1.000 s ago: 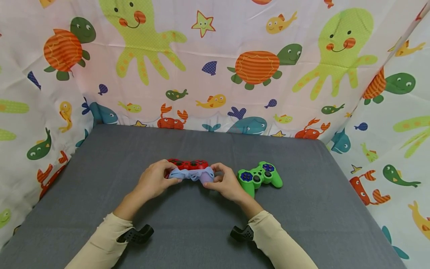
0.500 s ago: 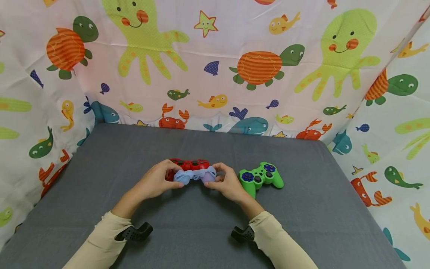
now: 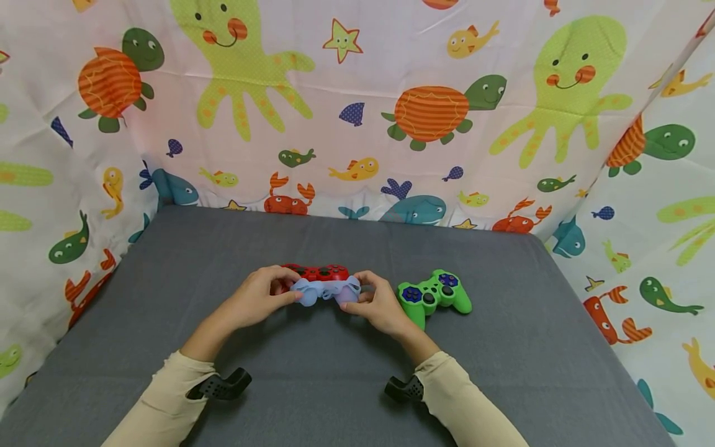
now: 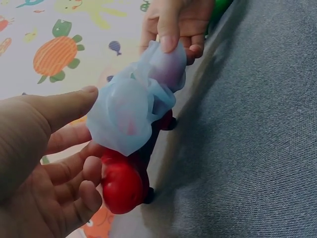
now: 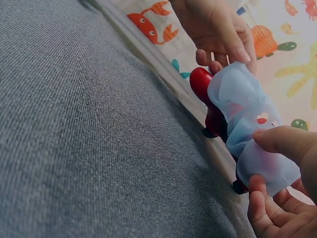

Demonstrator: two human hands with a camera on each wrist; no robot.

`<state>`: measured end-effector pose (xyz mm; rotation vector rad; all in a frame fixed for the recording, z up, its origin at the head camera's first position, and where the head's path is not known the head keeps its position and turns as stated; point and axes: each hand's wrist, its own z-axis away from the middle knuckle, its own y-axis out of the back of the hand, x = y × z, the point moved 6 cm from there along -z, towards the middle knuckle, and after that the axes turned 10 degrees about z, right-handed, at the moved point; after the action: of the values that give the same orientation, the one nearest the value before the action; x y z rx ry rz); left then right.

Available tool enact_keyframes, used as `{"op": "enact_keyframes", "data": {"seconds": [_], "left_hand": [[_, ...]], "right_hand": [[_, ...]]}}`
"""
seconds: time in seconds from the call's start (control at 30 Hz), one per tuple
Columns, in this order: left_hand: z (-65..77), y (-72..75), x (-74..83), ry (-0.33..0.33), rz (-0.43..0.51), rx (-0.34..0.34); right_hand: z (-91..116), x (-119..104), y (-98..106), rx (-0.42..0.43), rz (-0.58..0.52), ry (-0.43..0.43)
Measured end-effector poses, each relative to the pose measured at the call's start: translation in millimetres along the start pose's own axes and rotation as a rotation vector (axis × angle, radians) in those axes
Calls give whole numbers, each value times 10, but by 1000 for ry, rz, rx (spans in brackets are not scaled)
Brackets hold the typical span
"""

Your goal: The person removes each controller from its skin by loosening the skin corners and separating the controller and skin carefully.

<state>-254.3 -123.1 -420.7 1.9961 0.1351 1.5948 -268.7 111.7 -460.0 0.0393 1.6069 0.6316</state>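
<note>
A red game controller [image 3: 324, 272] lies beneath and behind a soft, translucent pale blue silicone cover [image 3: 324, 290]. The cover is crumpled in its middle and bulges round at both ends. My left hand [image 3: 261, 297] pinches the cover's left edge between thumb and index finger, its other fingers loosely curled beside the bare red grip [image 4: 121, 187] seen in the left wrist view. At the cover's other end, my right hand [image 3: 380, 303] holds it with the thumb [image 5: 282, 141] on top and fingers curled below. The controller's right grip is hidden under the cover.
A green game controller [image 3: 436, 293] with blue buttons lies just right of my right hand. Grey cloth [image 3: 313, 379] covers the table. A curtain [image 3: 357, 124] printed with sea animals hangs behind and at the sides. Each wrist wears a black camera [image 3: 223, 386].
My left fingers have shifted on the cover, drawing slightly back. The cover's left end, earlier bunched under them, now bulges out round. My right hand stays nearly still.
</note>
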Motion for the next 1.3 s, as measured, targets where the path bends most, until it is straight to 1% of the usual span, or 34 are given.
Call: {"op": "enact_keyframes", "data": {"seconds": [0.13, 0.27, 0.47, 0.63, 0.73, 0.87, 1.03, 1.13, 1.2, 1.3], "left_hand": [[-1, 29, 14, -1, 29, 13], [5, 87, 33, -3, 30, 51], [24, 195, 14, 49, 27, 118], [25, 265, -18, 56, 39, 160], [18, 283, -66, 76, 40, 173], [-3, 265, -194, 135, 55, 150], [-32, 211, -362, 220, 113, 63], [-40, 181, -423, 261, 144, 20], [-42, 164, -442, 274, 161, 2], [-40, 134, -445, 268, 186, -19]], "right_hand": [[5, -1, 1, -3, -6, 6], [5, -8, 4, -3, -11, 13], [8, -15, 9, -3, -4, 15], [7, -14, 10, 1, 2, 15], [9, -17, 9, 2, 5, 17], [16, -18, 4, -3, 3, 22], [20, -23, 0, -7, -5, 30], [20, -32, -3, -10, -6, 34], [18, -33, -3, -10, -6, 34], [17, -28, -1, -9, -5, 32]]}}
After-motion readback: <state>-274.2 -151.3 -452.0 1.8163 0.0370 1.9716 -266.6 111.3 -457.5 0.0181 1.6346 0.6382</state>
